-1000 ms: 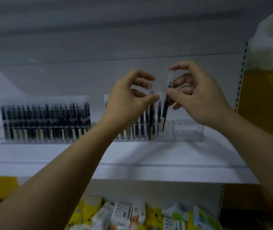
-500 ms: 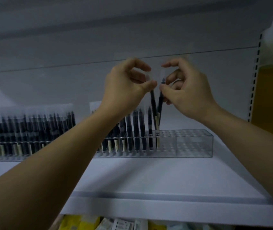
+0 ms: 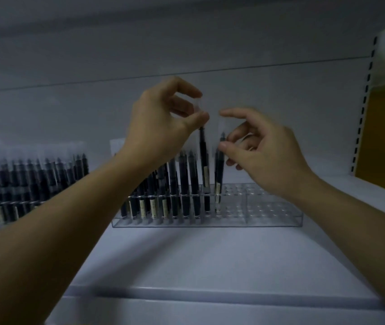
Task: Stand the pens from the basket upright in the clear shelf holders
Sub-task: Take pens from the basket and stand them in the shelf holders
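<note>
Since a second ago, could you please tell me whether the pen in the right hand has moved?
Yes. Judged against the clear holder, the pen pinched by the right hand has gone down into a hole and straightened from its earlier tilt.

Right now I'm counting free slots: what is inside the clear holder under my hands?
Upright dark pens fill the holder's left half; the left hand and right hand each pinch one standing in holes. The right half shows bare holes. The left forearm hides some rows.

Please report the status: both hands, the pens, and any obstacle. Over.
Left hand pinches first pen by its top. Right hand pinches second pen. Both pens stand in the clear holder. Nothing blocks its free holes.
</note>
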A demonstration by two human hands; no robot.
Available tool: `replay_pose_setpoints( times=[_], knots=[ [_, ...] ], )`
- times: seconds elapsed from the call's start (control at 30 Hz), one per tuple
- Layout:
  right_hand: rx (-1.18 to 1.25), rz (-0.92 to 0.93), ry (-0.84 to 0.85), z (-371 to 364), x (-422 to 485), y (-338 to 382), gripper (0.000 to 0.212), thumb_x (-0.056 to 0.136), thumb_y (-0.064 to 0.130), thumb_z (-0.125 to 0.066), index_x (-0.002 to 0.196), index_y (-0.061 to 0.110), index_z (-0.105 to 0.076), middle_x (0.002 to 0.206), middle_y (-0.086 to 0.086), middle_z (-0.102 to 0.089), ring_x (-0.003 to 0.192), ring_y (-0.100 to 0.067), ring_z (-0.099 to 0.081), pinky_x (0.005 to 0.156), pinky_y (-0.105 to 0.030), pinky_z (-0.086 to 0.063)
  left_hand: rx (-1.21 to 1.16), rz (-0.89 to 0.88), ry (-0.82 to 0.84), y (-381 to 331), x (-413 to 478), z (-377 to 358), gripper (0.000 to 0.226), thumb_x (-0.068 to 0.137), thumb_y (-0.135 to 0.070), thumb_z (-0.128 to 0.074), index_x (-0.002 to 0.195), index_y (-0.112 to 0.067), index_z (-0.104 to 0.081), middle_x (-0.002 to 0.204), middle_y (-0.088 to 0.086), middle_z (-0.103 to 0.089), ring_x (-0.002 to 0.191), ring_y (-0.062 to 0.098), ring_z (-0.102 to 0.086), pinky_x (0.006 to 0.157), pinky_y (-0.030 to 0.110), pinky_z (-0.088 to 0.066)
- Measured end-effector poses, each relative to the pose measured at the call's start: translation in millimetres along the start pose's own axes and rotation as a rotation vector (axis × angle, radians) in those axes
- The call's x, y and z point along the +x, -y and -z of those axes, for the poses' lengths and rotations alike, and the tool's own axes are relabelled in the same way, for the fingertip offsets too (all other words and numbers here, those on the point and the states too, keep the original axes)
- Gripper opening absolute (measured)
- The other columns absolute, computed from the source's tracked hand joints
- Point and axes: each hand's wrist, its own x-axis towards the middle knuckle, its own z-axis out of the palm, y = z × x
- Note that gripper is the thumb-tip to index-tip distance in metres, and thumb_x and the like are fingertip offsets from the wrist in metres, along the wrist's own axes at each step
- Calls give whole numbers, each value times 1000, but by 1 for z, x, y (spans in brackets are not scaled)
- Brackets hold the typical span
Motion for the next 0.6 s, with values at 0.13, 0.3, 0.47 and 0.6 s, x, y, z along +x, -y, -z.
replay_pose_setpoints(
  times=[0.13,0.3,0.47,0.6],
  knots=[
    [-8,-13,43,-2,-5,1,44,84,15,-73,121,35,-60,82,6,-65,62,-10,-68,64,-26,-59,46,3,48,3,-4,-3,28,77,-34,-77,100,-34,-61,86,-14,-69,80,-8,-65,63,-2,-41],
    [-66,-14,64,-3,-9,1,35,84,20,-73,115,34,-65,78,8,-66,67,-12,-66,67,-31,-59,153,-33,127,9,-19,-6,25,80,-38,-72,99,-34,-57,90,-17,-65,88,-6,-61,76,13,-46],
    [-149,40,63,-2,-10,2,37,84,22,-73,117,36,-65,78,10,-66,72,-6,-63,67,-14,-51,322,-124,157,8,-28,-4,21,80,-45,-64,95,-35,-53,100,-19,-55,100,4,-51,81,16,-37],
    [-177,66,53,-3,-12,3,40,84,19,-72,121,32,-65,81,11,-66,76,-5,-61,67,-7,-46,348,-142,132,13,-37,-3,27,84,-40,-64,107,-28,-58,107,-12,-59,101,6,-48,84,21,-35]
  ],
)
